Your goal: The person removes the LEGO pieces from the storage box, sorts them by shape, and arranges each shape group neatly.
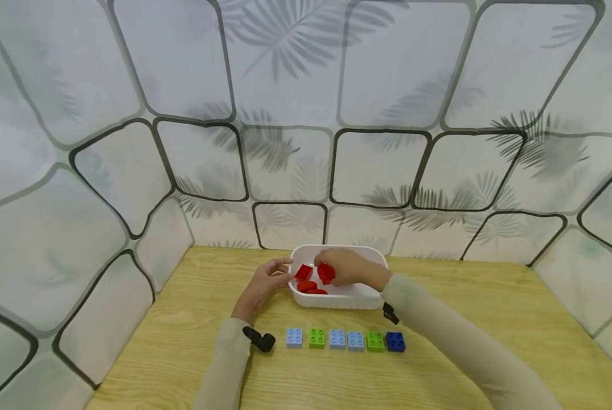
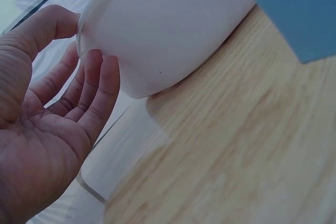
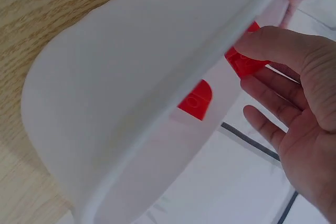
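Note:
A white plastic bin (image 1: 336, 303) stands at the back of the table with several red toy building bricks inside. At its left end my left hand (image 1: 265, 285) holds the rim, thumb and fingers bent against the wall (image 2: 152, 35). My right hand (image 1: 349, 266) reaches into the bin and pinches a red brick (image 3: 244, 64) between thumb and fingers. Another red brick (image 3: 197, 100) shows inside the bin in the right wrist view. To the left of the held one in the head view lie a square red brick (image 1: 304, 272) and rounded red bricks (image 1: 307, 286).
In front of the bin runs a row of bricks on the wooden table (image 1: 439, 364): light blue (image 1: 294, 337), green (image 1: 317, 338), more light blue and green, and dark blue (image 1: 395, 341) at the right end. A patterned cloth wall (image 1: 290, 165) closes off the back and sides.

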Motion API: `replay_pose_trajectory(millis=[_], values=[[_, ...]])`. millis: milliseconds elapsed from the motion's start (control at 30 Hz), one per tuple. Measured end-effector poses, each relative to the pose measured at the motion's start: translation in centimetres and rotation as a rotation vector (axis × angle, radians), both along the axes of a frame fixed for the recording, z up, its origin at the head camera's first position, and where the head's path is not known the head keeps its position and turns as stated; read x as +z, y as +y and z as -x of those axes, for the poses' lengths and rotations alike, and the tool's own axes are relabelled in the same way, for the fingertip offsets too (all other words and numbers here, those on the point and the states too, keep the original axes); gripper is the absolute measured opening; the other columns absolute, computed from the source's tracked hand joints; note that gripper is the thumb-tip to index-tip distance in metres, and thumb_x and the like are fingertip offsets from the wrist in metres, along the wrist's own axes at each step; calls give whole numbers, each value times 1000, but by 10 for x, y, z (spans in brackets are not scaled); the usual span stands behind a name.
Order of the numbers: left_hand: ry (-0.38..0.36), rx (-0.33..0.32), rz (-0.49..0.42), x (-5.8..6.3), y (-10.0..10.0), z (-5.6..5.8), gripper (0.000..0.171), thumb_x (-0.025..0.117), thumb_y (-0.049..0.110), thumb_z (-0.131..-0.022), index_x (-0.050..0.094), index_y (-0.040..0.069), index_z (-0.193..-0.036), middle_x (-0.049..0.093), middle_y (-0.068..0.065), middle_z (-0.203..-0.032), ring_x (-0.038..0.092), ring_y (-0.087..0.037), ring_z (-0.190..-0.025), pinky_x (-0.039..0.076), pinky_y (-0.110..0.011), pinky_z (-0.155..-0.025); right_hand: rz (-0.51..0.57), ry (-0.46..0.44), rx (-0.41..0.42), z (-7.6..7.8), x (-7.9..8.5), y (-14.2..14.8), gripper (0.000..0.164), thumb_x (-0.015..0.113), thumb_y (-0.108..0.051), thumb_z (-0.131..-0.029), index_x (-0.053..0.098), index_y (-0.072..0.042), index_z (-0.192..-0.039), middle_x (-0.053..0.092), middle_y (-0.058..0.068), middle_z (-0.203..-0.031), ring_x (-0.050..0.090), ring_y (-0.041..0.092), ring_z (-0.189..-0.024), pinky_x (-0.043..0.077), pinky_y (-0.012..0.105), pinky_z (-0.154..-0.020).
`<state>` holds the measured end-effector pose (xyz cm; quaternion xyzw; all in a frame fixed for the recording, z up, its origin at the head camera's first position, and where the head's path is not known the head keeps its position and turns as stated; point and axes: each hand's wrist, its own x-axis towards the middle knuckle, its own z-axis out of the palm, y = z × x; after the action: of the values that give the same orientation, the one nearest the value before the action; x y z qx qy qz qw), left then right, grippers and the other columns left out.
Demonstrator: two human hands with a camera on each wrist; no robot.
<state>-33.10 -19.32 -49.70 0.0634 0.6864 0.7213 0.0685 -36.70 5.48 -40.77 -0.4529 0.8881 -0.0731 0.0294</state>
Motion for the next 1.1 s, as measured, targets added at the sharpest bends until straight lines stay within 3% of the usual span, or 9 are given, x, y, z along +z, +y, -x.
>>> replay_pose_trajectory(millis=[167,333,600,900,1100], values=[[-4,8,-2,-1,2,-1,46,64,-2,-94,53,-4,-139,56,-6,-105,63,-13,-89,59,-25,-79,135,13,46,-15,8,14,40,76,-1,-80,64,-4,-117,68,6,-109,64,22,-97,56,36,-90],[8,13,4,-1,1,-2,46,65,-1,-95,53,-5,-139,56,-7,-106,63,-14,-88,59,-26,-79,209,9,49,-39,15,28,44,76,-2,-82,61,-3,-123,67,6,-115,65,23,-103,57,37,-94],[29,9,20,-6,-2,-2,46,65,-1,-95,53,-5,-139,56,-8,-106,63,-14,-87,60,-27,-79,357,97,199,-80,4,41,46,85,-12,-81,62,-7,-121,68,3,-117,64,17,-107,57,35,-95],[7,13,-2,-4,0,-1,47,65,-1,-94,53,-6,-139,57,-6,-104,63,-13,-88,58,-23,-78,362,94,366,-123,-19,36,49,87,-19,-81,60,-11,-122,66,-1,-118,62,12,-111,53,28,-100],[1,25,14,0,2,0,46,64,-1,-93,55,-2,-138,56,-5,-105,62,-13,-90,57,-23,-79,327,60,385,-142,-32,31,45,84,-26,-85,60,-15,-121,64,-2,-122,60,11,-115,51,25,-102]])
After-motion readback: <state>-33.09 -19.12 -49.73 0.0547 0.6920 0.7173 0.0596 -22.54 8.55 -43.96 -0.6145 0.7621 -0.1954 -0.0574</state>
